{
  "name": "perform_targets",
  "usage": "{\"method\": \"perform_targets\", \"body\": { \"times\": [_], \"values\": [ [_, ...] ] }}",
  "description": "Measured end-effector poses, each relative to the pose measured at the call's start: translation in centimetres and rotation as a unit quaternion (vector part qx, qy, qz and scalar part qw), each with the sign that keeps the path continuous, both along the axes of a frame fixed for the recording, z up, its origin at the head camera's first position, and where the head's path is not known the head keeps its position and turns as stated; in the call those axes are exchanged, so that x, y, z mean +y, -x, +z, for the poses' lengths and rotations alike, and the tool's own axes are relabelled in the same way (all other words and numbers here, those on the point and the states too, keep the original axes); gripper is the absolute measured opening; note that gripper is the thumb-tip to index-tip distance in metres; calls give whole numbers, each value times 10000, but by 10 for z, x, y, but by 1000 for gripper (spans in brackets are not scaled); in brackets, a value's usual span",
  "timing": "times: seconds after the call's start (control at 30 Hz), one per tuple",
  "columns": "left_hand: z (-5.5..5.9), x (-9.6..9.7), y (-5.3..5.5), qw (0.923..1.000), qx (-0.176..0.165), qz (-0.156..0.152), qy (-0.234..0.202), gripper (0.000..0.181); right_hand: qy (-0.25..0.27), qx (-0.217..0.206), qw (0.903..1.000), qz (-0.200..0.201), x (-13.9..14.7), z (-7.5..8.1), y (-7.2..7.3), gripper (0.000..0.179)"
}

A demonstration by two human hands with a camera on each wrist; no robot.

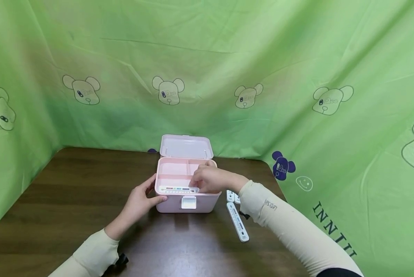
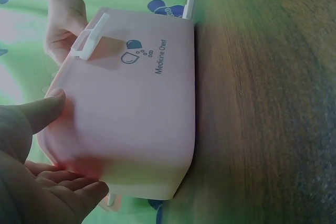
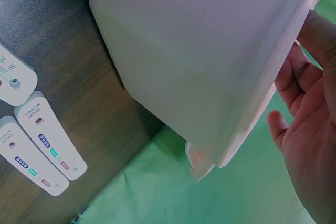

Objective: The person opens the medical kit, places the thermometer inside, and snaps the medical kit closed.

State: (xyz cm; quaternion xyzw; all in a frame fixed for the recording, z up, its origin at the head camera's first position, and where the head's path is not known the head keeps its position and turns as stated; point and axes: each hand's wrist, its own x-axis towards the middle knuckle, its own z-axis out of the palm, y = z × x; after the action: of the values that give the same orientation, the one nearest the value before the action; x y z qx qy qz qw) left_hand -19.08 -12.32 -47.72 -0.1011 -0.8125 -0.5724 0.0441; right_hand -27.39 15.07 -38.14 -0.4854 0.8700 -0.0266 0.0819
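Note:
A pink medicine box (image 1: 168, 204), lettered "Medicine Chest" on its front, stands with its lid (image 1: 186, 147) raised behind. My left hand (image 1: 139, 197) holds its front left corner, thumb on the front face and fingers along the left side. My right hand (image 1: 209, 179) reaches over the right rim, thumb and fingers bent at the right end of a white thermometer (image 1: 175, 189). The thermometer lies lengthwise at the front of the pink divided tray (image 1: 173, 167). In the right wrist view the box wall hides most of it and some of the fingertips.
A long white thermometer (image 1: 238, 223) lies on the brown table (image 1: 89, 192) to the right of the box. Beyond it are two shorter white pieces (image 3: 51, 135) with coloured labels, side by side. A green printed curtain (image 1: 207, 57) hangs behind the table and along its sides.

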Motion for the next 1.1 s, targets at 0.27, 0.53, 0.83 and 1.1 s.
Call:
{"method": "perform_targets", "body": {
  "times": [0.27,0.53,0.83,1.1],
  "values": [
    [3,-2,1,9999,134,2,16,91,253,10,9997,11,4,6,-1,26],
    [3,-2,1,9999,92,34,61,91,918,-133,9953,-292,24,16,-8,24],
    [-1,-2,0,10000,12,11,63,92,2272,732,9676,-829,59,29,-41,26],
    [-4,-1,0,9999,-79,19,73,93,2871,1359,9391,-1311,91,32,-72,32]
  ]
}}
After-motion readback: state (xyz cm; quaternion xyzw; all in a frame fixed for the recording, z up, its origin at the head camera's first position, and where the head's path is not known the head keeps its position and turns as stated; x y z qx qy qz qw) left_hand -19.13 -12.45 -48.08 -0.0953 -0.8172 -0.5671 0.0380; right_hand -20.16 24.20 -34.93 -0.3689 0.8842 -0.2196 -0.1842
